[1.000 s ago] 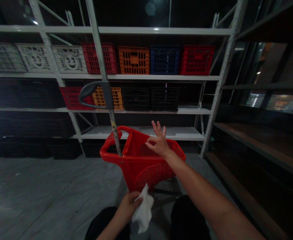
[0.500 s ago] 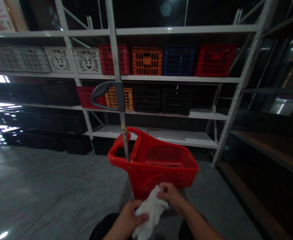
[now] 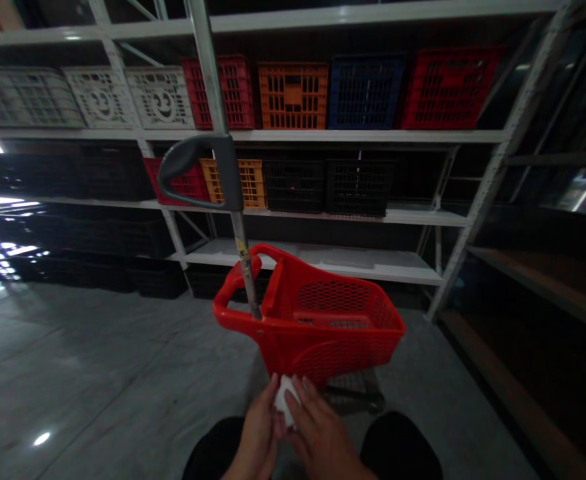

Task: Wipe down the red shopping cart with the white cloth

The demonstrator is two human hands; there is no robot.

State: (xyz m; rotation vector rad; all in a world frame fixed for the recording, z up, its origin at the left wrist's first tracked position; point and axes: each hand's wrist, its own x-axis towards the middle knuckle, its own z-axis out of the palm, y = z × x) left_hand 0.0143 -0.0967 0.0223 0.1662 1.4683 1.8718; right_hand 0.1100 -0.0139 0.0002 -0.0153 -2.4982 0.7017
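Between my palms sits a white tissue or cloth (image 3: 286, 395), bunched into a small pad; which material it is I cannot tell. My left hand (image 3: 261, 427) presses it from the left, and my right hand (image 3: 315, 423) covers its right side with the fingers laid over it. Both hands are low in the head view, just in front of a red plastic shopping cart (image 3: 323, 343). A metal pole (image 3: 213, 73) with a grey loop handle (image 3: 230, 173) rises from the cart's handle end.
Behind the cart stands a metal shelf rack (image 3: 353, 137) with white, red, orange, blue and black crates, such as an orange crate (image 3: 293, 97). Dark shelving (image 3: 527, 280) runs along the right. My dark-clothed knees (image 3: 400, 447) flank my hands above the grey floor (image 3: 97, 373).
The white piece was spread between my hands and is now folded small. My hands have come together, the right one moving left and down. The view has shifted closer to the cart.
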